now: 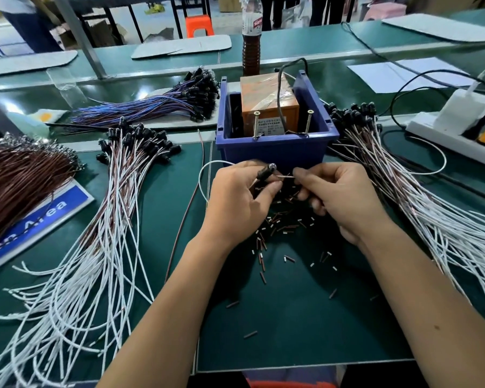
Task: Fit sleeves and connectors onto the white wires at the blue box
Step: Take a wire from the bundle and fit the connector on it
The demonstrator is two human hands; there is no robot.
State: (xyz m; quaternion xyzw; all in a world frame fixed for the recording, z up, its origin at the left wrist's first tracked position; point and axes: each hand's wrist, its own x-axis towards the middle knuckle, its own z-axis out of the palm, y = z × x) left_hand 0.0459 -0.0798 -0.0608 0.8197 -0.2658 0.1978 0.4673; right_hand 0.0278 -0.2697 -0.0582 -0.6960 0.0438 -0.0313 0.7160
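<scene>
Wires (101, 228), white with black caps, fan out at nine o'clock; a matching bundle (420, 197) lies at three o'clock. Between them, just before the blue box (275, 152) at twelve o'clock, the left hand (235, 197) pinches a black connector (265, 173) whose white wire (205, 175) loops off to its left. The right hand (339, 194), fingers curled, pinches a thin lead (287, 177) at the connector's tip. Small sleeves (275, 233) litter the mat (291, 317) beneath; whether one sits on the lead is hidden.

Just in front of the blue box (275, 152), the left hand (235, 197) grips a black connector (265, 173) while the right hand (339, 197) pinches a thin lead (287, 177); loose sleeves (275, 228) lie scattered below them.
</scene>
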